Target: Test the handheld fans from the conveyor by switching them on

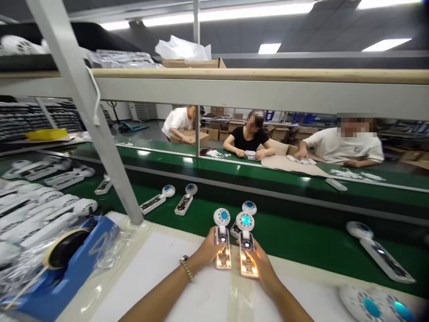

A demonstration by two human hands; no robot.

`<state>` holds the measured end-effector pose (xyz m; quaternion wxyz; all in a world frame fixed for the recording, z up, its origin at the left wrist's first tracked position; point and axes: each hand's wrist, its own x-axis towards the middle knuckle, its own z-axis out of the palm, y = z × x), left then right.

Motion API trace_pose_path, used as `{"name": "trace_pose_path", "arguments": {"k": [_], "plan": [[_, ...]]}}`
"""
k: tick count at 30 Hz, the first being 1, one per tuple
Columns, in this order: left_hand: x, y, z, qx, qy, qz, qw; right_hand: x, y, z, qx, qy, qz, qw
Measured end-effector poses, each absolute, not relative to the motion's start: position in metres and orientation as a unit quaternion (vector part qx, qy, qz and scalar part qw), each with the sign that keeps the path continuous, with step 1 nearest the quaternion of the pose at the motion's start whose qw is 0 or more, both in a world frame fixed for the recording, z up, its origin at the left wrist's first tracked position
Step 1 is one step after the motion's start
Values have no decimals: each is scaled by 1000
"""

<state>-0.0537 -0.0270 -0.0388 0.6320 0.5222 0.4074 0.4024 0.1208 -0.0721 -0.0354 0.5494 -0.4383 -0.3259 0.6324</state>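
My left hand (209, 247) is closed around the handle of a white handheld fan (222, 218), its blue-centred round head pointing away from me. In my right hand (263, 261) is a second white handheld fan (246, 221), whose centre glows turquoise. Both handles lack a front cover, so the electronics inside show, with orange and white lights lit. The two fans are held upright side by side, a little apart, over the near edge of the white worktop (201, 290). Another fan (250, 207) lies just behind them on the green conveyor belt (288, 232), partly hidden.
More open fans lie on the belt, two left (184, 203) and one right (382, 252). Fan heads (372, 306) sit at the lower right. A blue tape dispenser (77, 268) and piled fans (30, 210) stand left. A slanted metal post (90, 112) rises nearby. Three people work across the belt.
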Motion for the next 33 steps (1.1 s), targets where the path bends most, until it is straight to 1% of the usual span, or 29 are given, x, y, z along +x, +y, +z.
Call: {"name": "trace_pose_path", "arguments": {"k": [8, 14, 19, 25, 29, 33], "plan": [[-53, -36, -31, 557, 385, 388, 625, 121, -76, -38, -437, -334, 628, 551], [-52, -39, -29, 554, 353, 377, 653, 123, -72, -44, -429, -354, 652, 516], [-51, -40, -23, 535, 371, 369, 664, 123, -71, -47, -421, -363, 634, 537], [-52, -38, -28, 537, 344, 381, 670, 123, -72, -44, -410, -367, 655, 517], [-55, -36, -35, 541, 319, 374, 683, 123, -74, -42, -388, -365, 660, 529], [-56, -37, -32, 545, 308, 367, 688, 122, -74, -47, -380, -373, 647, 546]]}}
